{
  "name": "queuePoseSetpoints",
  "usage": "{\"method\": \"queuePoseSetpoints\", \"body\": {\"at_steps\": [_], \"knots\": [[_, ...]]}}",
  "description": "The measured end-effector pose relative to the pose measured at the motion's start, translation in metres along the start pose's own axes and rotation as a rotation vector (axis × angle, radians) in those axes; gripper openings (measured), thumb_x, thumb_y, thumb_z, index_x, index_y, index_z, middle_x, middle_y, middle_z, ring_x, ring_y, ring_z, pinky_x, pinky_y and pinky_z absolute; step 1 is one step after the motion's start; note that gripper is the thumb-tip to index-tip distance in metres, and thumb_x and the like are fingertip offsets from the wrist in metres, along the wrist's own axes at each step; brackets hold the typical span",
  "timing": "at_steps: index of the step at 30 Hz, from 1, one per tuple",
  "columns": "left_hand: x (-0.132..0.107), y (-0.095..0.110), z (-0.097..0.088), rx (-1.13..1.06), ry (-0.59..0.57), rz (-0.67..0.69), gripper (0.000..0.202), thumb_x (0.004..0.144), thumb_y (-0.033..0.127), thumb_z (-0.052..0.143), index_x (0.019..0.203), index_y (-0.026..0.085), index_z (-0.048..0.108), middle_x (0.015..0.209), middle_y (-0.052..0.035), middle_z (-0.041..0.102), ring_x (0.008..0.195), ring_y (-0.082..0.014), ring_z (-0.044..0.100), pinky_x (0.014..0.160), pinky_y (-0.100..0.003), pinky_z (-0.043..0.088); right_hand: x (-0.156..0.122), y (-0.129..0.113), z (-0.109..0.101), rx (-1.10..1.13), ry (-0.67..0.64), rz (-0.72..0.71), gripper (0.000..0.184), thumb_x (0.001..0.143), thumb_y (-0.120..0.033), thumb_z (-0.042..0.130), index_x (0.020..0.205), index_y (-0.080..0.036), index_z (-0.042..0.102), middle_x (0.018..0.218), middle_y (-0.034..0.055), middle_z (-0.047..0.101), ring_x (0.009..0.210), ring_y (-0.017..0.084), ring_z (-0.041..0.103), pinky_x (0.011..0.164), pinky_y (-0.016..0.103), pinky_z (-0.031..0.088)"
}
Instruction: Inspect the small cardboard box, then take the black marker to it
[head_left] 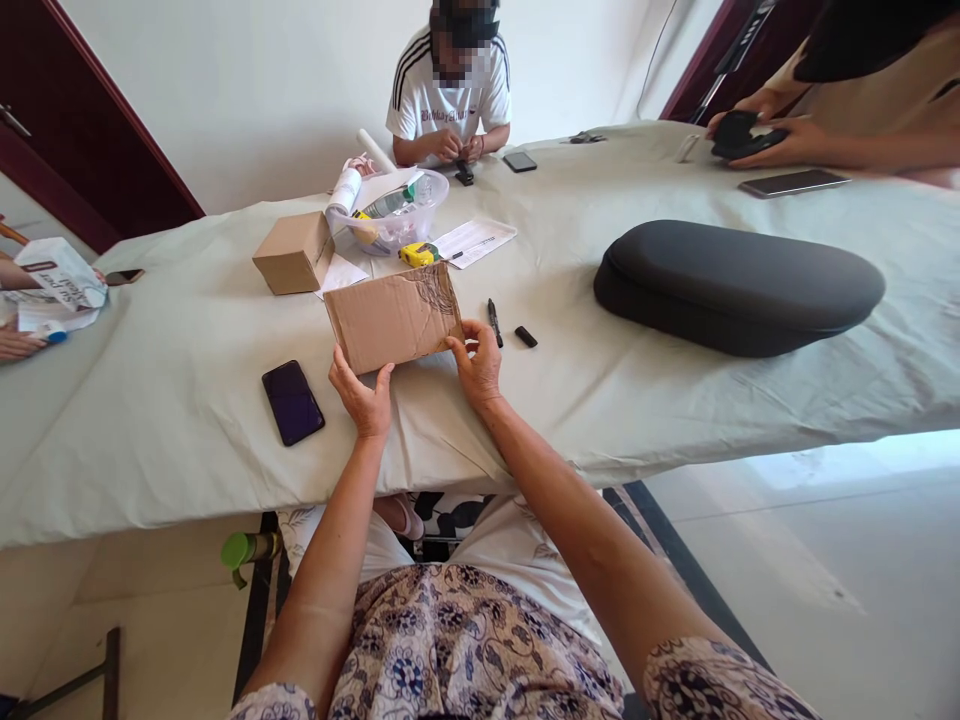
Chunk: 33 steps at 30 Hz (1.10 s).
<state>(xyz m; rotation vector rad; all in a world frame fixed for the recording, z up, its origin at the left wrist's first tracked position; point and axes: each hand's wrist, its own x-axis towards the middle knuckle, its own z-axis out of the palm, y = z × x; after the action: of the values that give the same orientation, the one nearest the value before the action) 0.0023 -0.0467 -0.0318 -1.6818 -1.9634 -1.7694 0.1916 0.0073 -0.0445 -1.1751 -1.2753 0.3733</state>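
A flat piece of brown cardboard (pixel 394 322), with dark scribbled lines in its upper right corner, is held tilted above the cloth-covered table. My left hand (pixel 363 396) grips its lower left edge, thumb in front. At the lower right corner, my right hand (pixel 478 362) pinches it between thumb and fingers. Just right of that hand lie a black pen (pixel 494 323) and a small black piece (pixel 526 337) that looks like a cap. A dark phone (pixel 293 402) rests left of my left hand.
Behind the cardboard stand a cardboard box (pixel 294 254), a clear plastic basin (pixel 431 202) of odds and ends, a yellow tape measure (pixel 418 254) and a paper sheet (pixel 480 241). A large dark case (pixel 739 285) lies at right. Other people sit around the table (pixel 187 420).
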Motion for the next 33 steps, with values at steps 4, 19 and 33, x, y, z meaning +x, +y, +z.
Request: {"method": "queuePoseSetpoints", "body": {"at_steps": [4, 19, 33], "knots": [[0.002, -0.004, 0.000, -0.075, 0.009, -0.030, 0.085, 0.085, 0.054, 0.072, 0.152, 0.018, 0.035, 0.142, -0.0218, 0.052, 0.134, -0.0301, 0.052, 0.099, -0.039, 0.054, 0.006, 0.000, -0.004, 0.097, 0.061, 0.110, 0.032, 0.093, -0.051, 0.048, 0.099, -0.022, 0.061, 0.087, 0.0040, 0.066, 0.071, 0.016, 0.058, 0.066, 0.031, 0.052], [0.004, 0.003, -0.007, -0.134, 0.111, -0.062, 0.044, 0.097, 0.050, 0.048, 0.118, 0.014, 0.063, 0.109, -0.0157, 0.072, 0.101, -0.0221, 0.070, 0.083, -0.033, 0.057, 0.005, -0.021, -0.019, 0.153, 0.116, 0.072, 0.036, 0.088, -0.054, 0.051, 0.103, -0.022, 0.059, 0.098, 0.0082, 0.065, 0.088, 0.021, 0.061, 0.076, 0.035, 0.051], [0.007, -0.009, -0.002, -0.117, 0.038, -0.188, 0.070, 0.087, 0.031, 0.062, 0.149, 0.016, 0.035, 0.152, -0.0225, 0.043, 0.139, -0.0279, 0.049, 0.097, -0.036, 0.057, -0.007, -0.027, -0.009, 0.083, -0.252, 0.000, 0.039, 0.082, -0.059, 0.058, 0.071, -0.025, 0.046, 0.065, -0.0023, 0.050, 0.059, 0.014, 0.043, 0.061, 0.030, 0.042]]}}
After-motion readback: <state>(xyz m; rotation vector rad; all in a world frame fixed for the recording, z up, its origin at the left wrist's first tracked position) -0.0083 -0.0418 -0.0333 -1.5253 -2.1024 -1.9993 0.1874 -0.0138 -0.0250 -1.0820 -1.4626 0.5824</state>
